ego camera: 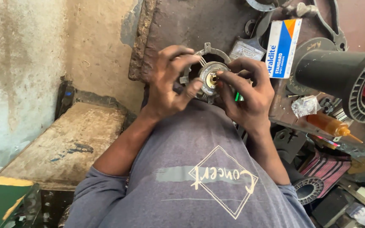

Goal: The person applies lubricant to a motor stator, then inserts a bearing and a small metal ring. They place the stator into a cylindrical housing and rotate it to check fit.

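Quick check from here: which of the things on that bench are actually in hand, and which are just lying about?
In hand:
round metal part, held by left hand and right hand

Lying about:
blue and white box
black ribbed tube
orange dropper bottle
crumpled clear bag

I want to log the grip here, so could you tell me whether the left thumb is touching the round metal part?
Touching: the head view shows the left hand pressing its thumb onto the rim of the round metal part.

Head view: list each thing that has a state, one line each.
Round metal part: held up off the bench, brass centre facing the camera.
Left hand: fingers curled around the part's rim.
Right hand: fingers gripping the part's other side.
Glue box: closed, lying on the bench.
Amber bottle: on its side.
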